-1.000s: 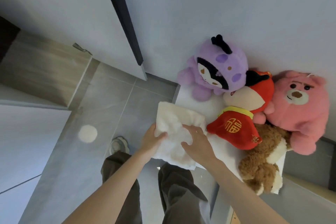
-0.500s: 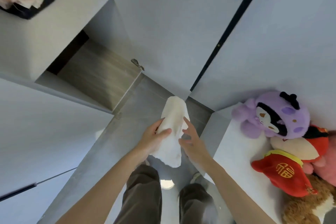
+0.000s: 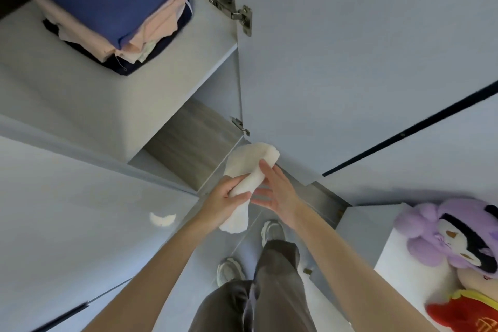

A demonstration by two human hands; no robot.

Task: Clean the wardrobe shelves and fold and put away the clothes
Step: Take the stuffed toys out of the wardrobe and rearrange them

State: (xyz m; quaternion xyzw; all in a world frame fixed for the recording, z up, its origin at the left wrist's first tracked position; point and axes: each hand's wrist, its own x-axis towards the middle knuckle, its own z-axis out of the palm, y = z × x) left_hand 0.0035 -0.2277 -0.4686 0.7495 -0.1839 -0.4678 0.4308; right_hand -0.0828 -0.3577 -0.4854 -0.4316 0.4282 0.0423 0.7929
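The white cloth (image 3: 250, 167) is held in mid-air in front of the person, bunched into a long roll. The left hand (image 3: 225, 198) grips it round the middle, thumb and fingers curled about it, so one end stands up beyond the fingers and the other hangs below the palm. The right hand (image 3: 277, 191) lies just beside the left with its fingers straight and spread, the fingertips touching the cloth's right side. Up and to the left of the hands, well apart, a stack of folded clothes (image 3: 116, 8) sits on a wardrobe shelf (image 3: 80, 94). Far to the right of the right hand lies a purple plush toy (image 3: 452, 234), with a red plush toy (image 3: 469, 312) below it.
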